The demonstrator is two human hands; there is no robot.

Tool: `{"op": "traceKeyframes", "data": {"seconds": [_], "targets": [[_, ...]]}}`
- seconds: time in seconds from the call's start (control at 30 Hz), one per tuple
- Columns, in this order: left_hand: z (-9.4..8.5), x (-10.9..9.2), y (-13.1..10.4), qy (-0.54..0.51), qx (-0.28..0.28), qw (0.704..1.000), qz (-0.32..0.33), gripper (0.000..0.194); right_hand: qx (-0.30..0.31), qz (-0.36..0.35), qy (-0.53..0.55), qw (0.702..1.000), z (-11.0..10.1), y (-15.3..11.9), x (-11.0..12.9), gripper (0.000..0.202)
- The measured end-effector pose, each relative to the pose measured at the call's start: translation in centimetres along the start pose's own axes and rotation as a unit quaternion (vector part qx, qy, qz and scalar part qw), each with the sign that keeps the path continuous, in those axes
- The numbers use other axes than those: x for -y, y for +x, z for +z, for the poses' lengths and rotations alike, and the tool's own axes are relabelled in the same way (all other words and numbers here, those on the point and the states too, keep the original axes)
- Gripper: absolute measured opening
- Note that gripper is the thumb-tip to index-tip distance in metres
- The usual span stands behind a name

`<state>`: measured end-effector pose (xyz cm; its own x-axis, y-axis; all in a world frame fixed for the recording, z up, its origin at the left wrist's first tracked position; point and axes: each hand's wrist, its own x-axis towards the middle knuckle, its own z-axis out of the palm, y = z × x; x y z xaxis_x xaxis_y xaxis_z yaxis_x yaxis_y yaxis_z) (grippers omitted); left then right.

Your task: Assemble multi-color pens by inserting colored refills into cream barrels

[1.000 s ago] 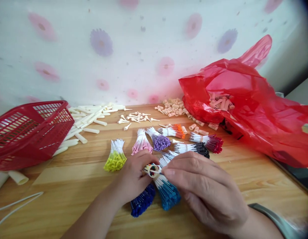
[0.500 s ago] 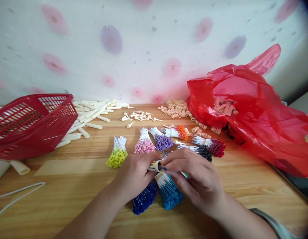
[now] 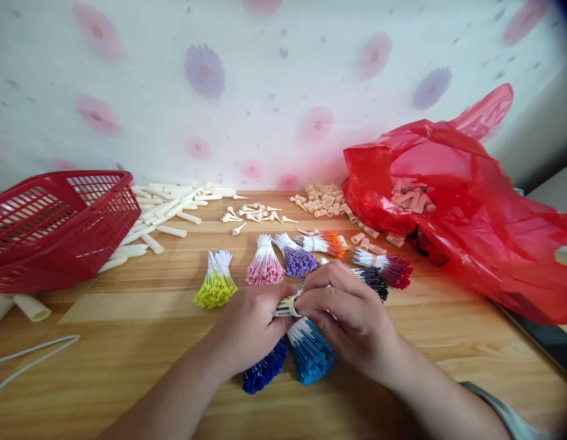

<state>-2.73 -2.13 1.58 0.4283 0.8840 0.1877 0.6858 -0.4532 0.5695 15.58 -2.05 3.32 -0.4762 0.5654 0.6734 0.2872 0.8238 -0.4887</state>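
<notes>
My left hand (image 3: 253, 324) is closed around a short cream slotted pen barrel (image 3: 287, 307) with small coloured bits in its slots. Its open end points right. At that end, the fingertips of my right hand (image 3: 347, 318) are pinched together; what they hold, if anything, is hidden. Beneath my hands lie a dark blue bundle (image 3: 266, 366) and a light blue bundle (image 3: 313, 354) of thin pen refills with coloured ends. Beyond them are yellow (image 3: 216, 281), pink (image 3: 265, 263), purple (image 3: 298, 255), orange (image 3: 327, 243), black (image 3: 374, 282) and dark red (image 3: 391, 269) bundles.
A red plastic basket (image 3: 58, 235) stands at the left beside a pile of cream tubes (image 3: 162, 214). Cream pointed tips (image 3: 256, 214) lie at the back. Slotted pieces (image 3: 329, 201) are scattered near a red plastic bag (image 3: 448, 183). A white cord (image 3: 40, 351) lies front left.
My right fingers have closed in over the barrel's open end. The dark slender piece seen there before is now hidden. My left hand keeps its hold.
</notes>
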Motion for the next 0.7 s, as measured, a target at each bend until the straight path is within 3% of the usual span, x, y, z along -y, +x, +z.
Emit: {"op": "traceKeyframes", "data": {"seconds": [0.23, 0.43, 0.57, 0.7], "targets": [[0.2, 0.1, -0.1, -0.012, -0.001, 1.000, -0.002, 0.007, -0.018, 0.034, -0.008, 0.999, 0.2, 0.0, 0.0, 0.005], [0.2, 0.0, 0.0, -0.007, 0.000, 1.000, -0.008, 0.007, 0.003, 0.023, -0.057, 0.998, 0.0, 0.2, 0.4, 0.013], [0.3, 0.1, 0.0, 0.045, -0.014, 0.999, -0.020, 0.009, -0.011, 0.046, -0.046, 0.998, 0.4, 0.1, 0.5, 0.015], [0.4, 0.2, -0.1, 0.135, -0.029, 0.990, -0.033, 0.019, -0.065, 0.122, -0.009, 0.990, 1.4, -0.2, 0.7, 0.016]]}}
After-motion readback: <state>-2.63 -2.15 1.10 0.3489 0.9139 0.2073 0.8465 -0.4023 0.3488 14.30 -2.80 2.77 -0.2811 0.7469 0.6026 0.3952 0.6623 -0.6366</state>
